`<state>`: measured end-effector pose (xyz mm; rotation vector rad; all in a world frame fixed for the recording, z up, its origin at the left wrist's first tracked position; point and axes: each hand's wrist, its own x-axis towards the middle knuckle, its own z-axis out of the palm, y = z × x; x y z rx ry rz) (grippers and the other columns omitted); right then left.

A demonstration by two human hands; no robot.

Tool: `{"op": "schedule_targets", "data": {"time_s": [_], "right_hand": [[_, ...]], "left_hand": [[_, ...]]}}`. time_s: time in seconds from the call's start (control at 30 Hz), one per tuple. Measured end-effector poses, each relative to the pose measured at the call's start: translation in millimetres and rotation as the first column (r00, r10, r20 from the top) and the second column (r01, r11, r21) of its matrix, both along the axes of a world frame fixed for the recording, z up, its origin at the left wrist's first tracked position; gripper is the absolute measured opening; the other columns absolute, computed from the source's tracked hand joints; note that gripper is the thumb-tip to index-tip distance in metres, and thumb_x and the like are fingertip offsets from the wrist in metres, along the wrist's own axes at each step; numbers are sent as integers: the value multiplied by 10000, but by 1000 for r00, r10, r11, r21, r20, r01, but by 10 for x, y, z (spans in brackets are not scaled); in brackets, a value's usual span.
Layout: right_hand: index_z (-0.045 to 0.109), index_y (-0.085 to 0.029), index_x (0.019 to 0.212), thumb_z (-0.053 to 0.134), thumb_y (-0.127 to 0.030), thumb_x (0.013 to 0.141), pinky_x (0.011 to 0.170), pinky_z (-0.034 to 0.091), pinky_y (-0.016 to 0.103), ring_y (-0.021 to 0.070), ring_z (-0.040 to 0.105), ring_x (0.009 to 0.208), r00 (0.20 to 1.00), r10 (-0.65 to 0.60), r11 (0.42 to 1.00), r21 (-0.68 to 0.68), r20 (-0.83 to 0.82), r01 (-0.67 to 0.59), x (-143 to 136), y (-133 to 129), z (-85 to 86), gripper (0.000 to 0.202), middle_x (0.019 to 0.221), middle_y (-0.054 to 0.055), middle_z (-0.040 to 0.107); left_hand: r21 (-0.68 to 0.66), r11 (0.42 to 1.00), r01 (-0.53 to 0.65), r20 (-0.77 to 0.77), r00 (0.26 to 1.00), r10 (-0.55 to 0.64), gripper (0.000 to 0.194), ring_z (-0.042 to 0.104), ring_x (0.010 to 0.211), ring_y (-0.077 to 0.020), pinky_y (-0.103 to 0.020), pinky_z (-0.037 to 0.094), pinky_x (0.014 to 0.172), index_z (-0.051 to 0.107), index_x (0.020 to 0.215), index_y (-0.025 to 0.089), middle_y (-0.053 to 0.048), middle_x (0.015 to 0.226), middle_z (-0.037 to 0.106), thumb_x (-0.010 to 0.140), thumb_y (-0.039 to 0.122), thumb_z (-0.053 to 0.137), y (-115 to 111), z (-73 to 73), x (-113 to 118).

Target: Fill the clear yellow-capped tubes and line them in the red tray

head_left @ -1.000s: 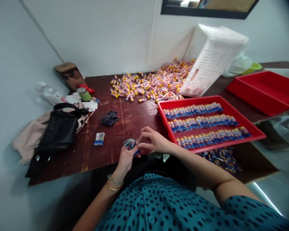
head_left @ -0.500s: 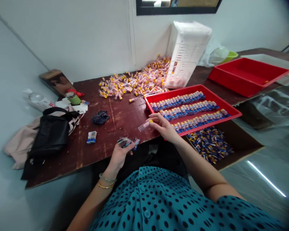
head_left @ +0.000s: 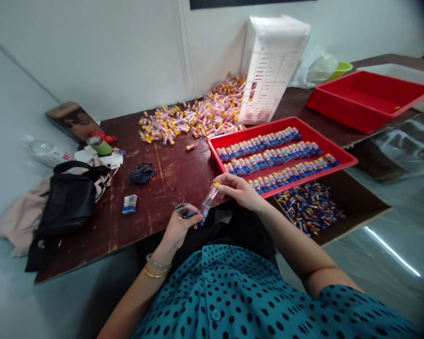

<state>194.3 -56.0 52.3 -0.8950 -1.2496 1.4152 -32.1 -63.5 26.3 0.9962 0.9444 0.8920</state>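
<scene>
My right hand [head_left: 238, 190] pinches the yellow-capped end of a clear tube [head_left: 209, 197], held slanted over the table's front edge. In my left hand [head_left: 178, 228] is a small bunch of printed wrappers [head_left: 187, 211]; a blue bit at its fingertips meets the tube's lower end. Right of my hands, a red tray [head_left: 339, 170] holds three rows of tubes with blue lower ends [head_left: 272, 155]. Behind lies a heap of pink tubes with yellow caps [head_left: 198, 117], and one loose tube [head_left: 191, 147] lies in front of it.
A white basket [head_left: 273, 61] stands on end behind the tray. Another red tray [head_left: 371, 101] is at right. Below, a cardboard box [head_left: 362, 207] holds many tubes. At left are a black bag [head_left: 69, 202], dark cloth [head_left: 141, 173], small packet [head_left: 129, 204], green can [head_left: 101, 145] and bottle [head_left: 47, 151].
My right hand has brought the tube down and left, turning it steeper, so that its lower end now meets my left fingertips. The camera view has tilted slightly downward.
</scene>
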Motion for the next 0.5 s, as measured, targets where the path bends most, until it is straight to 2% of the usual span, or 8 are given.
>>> {"op": "schedule_targets", "data": {"time_s": [0.1,0.23,0.37,0.5], "right_hand": [[640,-198,1057,668,-374,882,790,536,264,124,644,830,998,22,999,47,52,-24,53,-14,-17,250,964,18,670],[649,-210,1100,666,-378,882,914,502,307,163,633,980,971,-151,979,166,185,120,142,-2,5,276,1066,46,669],[625,-202,1068,683,-412,863,813,522,289,152,647,869,977,-206,975,93,59,201,226,57,4,299,961,42,683],[626,-195,1067,690,-398,862,749,528,259,125,636,790,992,-126,992,23,-2,126,220,80,-30,296,934,35,686]], "left_hand": [[-1,1000,9,-24,1000,-9,268,569,568,-109,-208,438,465,657,666,152,13,666,628,574,246,891,12,-26,64],[-65,997,48,-29,998,-50,270,580,594,-126,-213,436,468,649,669,155,9,665,620,582,253,885,28,-73,149],[-72,996,45,-28,998,-47,273,571,600,-118,-210,430,481,649,673,156,14,670,612,566,228,890,81,-126,159],[-62,995,72,-29,997,-74,272,579,611,-119,-210,430,495,651,687,157,14,678,619,571,222,888,142,-124,140]]}}
